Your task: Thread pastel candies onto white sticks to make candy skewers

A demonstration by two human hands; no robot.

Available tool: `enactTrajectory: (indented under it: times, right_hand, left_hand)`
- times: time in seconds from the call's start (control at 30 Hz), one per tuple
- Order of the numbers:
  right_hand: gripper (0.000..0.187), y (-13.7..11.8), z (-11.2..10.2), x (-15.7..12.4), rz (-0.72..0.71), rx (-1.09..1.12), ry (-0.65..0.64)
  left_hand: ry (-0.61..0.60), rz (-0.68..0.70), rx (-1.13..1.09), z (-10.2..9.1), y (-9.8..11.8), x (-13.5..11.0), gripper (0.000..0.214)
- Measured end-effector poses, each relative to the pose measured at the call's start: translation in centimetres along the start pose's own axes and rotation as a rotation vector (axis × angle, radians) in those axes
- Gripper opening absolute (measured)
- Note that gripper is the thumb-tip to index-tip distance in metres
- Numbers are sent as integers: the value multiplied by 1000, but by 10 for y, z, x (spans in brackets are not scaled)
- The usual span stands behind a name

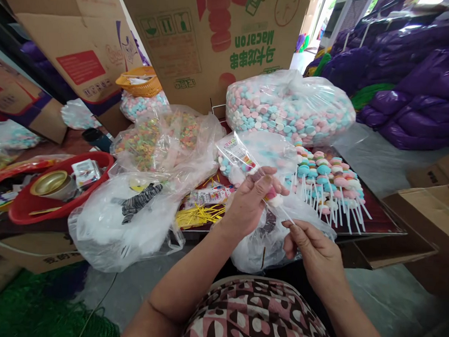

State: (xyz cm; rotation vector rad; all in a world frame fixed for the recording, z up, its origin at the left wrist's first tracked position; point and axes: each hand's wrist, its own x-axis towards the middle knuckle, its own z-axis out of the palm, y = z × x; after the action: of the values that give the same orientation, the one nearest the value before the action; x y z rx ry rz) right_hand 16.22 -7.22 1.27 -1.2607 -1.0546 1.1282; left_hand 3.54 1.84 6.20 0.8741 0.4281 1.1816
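My left hand [251, 201] is closed around a clear printed sleeve bag [239, 154] with a candy skewer inside it, its pastel pieces [273, 196] showing at my fingertips. The skewer's white stick [287, 217] runs down to my right hand [310, 247], which pinches its lower end. Both hands hover over a white plastic bag [258, 248] at the table's near edge. A pile of finished candy skewers [327, 184] lies just right of my hands.
A large clear bag of pink, blue and white candies [289, 107] sits behind. Bags of multicoloured candy [159, 136], gold twist ties [199, 216], a red basin [54, 192], an orange basket [139, 82], cardboard boxes [214, 35] and purple bags [415, 82] surround the table.
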Motion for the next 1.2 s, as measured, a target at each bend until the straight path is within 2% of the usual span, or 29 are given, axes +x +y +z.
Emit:
enactTrajectory:
  times: [0.13,0.27,0.4,0.5,0.57,0.63,0.73,0.97,1.1,1.2]
  right_hand:
    - [24,0,9,0,37,163,-71]
    - [24,4,9,2,4,182,-33]
    - [27,10,8,4,-46,30,5]
    - [29,9,8,3,-115,-159,95]
    - [25,7,8,1,-167,-278,170]
    - [21,5,8,-1,-173,-306,182]
    - [22,5,10,-3,-71,-119,97]
    - [27,1,27,-1,296,434,-116]
    - [28,-2,37,2,366,581,-209]
    - [27,0,33,4,352,554,-181]
  left_hand:
    - [-22,-42,19,-5,-1,-6,44]
    - [-38,35,53,-18,20,-2,64]
    - [119,110,88,-23,32,7,48]
    - [221,86,-11,-20,24,10,30]
    - [253,68,-60,-17,17,10,23]
    - [263,54,-57,-14,13,9,21]
    - [229,45,-21,-11,12,9,25]
    - [96,62,-13,-7,6,2,31]
    - [60,-7,58,-5,-4,-7,33]
    - [30,-49,56,-10,1,-11,39]
